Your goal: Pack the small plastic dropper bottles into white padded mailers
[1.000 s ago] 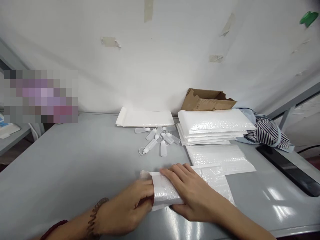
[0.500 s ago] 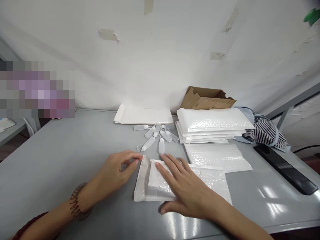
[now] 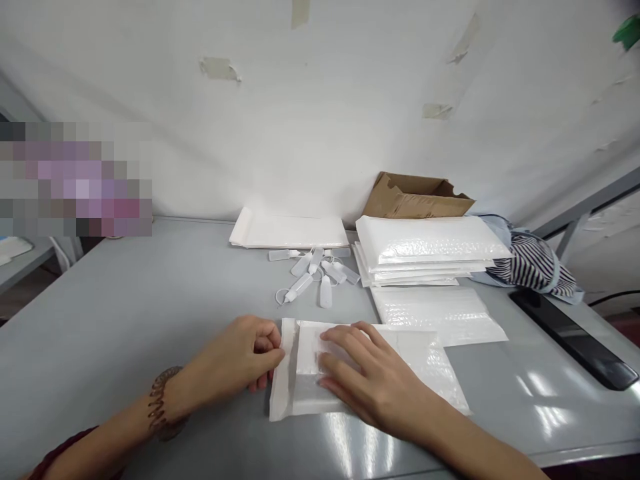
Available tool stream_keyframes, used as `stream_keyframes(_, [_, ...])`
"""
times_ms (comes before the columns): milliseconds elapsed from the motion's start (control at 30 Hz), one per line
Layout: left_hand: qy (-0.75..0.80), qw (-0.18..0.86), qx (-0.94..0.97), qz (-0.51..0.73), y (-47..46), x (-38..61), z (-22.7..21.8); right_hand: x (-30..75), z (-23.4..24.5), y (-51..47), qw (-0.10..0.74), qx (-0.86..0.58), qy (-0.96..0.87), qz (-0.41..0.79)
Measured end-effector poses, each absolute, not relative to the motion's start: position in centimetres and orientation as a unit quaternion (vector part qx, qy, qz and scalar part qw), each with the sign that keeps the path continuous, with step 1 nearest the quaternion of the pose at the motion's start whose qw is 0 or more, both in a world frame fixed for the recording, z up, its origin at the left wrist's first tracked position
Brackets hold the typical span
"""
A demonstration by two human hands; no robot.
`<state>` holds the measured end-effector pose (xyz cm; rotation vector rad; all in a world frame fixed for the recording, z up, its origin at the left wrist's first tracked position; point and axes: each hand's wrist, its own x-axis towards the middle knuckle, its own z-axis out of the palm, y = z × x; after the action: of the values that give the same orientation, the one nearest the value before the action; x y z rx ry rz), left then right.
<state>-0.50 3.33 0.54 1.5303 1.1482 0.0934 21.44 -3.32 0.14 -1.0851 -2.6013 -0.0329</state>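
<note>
The left grip (image 3: 235,353) is closed, its curled fingers pinched on the left edge of a folded white bubble mailer (image 3: 345,367), where a paper strip (image 3: 283,380) runs along the fold. The right grip (image 3: 375,380) is open, laid palm-down with its fingers pressed on the folded part. The folded part is held between both grips, with the left grip at its left edge and the right grip over its middle and right. The unfolded remainder of the mailer extends right from beneath the right grip and lies flat on the grey counter (image 3: 125,287).

Compared with the frame half a second earlier, the left fingers are closed on the edge and no longer held in a loose pinch at its corner. The right fingers are drawn closer together, and the paper strip lies flatter.

Just beyond the mailer, a second bubble mailer (image 3: 435,313) is laid flat, and a stack of bubble mailers (image 3: 430,250) is placed farther back. To the far left of that stack, small plastic dropper bottles (image 3: 313,273) are scattered in front of a stack of white paper envelopes (image 3: 289,231). A torn cardboard box (image 3: 415,198) is set against the wall, and striped cloth (image 3: 533,263) is heaped at the far right.
</note>
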Motion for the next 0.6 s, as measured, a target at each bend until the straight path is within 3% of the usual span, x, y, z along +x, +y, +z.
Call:
stream_keyframes(233, [0.493, 0.59, 0.638, 0.048, 3.21, -0.45, 0.51, 21.08, -0.65, -3.61, 0.077, -0.348, -0.934, -0.003])
stream_keyframes(400, [0.438, 0.609, 0.657, 0.076, 3.11, -0.27, 0.36, 21.03, -0.45, -3.65, 0.065, -0.366, -0.927, 0.051])
stream_keyframes(600, [0.411, 0.519, 0.746, 0.069, 2.34, 0.42, 0.26, 20.79, 0.0, -3.69, 0.078, -0.399, -0.906, 0.115])
